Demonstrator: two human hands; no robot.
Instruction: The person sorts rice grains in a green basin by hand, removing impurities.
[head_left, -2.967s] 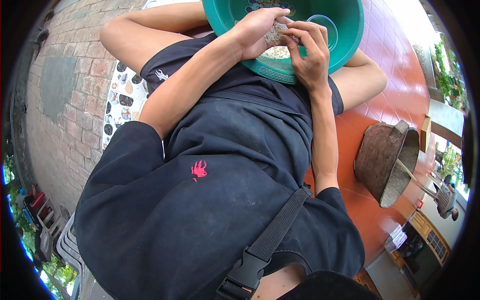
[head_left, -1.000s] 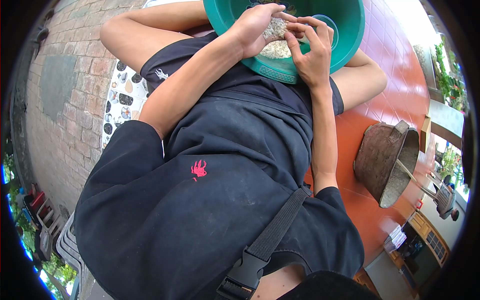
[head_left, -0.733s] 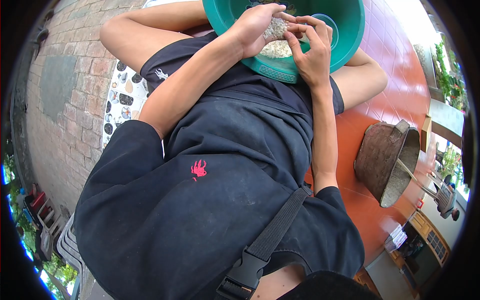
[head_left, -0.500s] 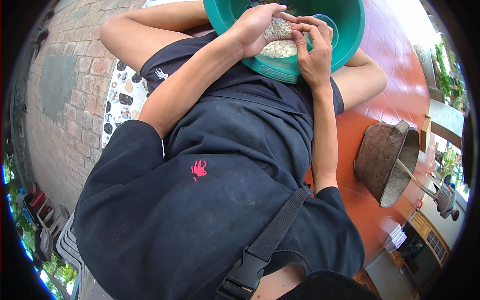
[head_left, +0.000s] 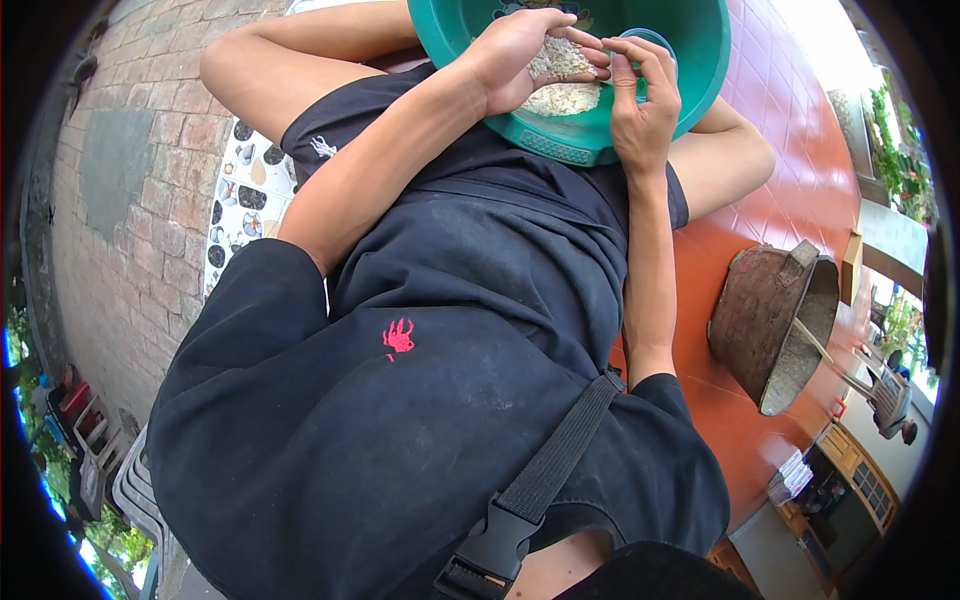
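Note:
My left hand [head_left: 503,62] is cupped palm up over a green plastic basin [head_left: 705,70] in my lap, holding a small heap of rice [head_left: 556,62]. More rice [head_left: 560,99] lies in the basin below that hand. My right hand [head_left: 645,115] is just beside the left fingertips, its thumb and fingers closed in a pinch. Anything between them is too small to make out. Behind the right fingers, a round clear container [head_left: 672,62] sits inside the basin, partly hidden.
To the right, a worn brown bucket [head_left: 755,320] with a stick in it lies tilted on the red tiled floor [head_left: 690,300]. Brick paving [head_left: 150,240] runs along the left. Under my legs is a pebble-patterned surface [head_left: 238,215]. A person [head_left: 890,400] is at the far right.
My right hand has moved slightly right, away from the rice in my left palm, its fingers still pinched. My left hand stays nearly in place.

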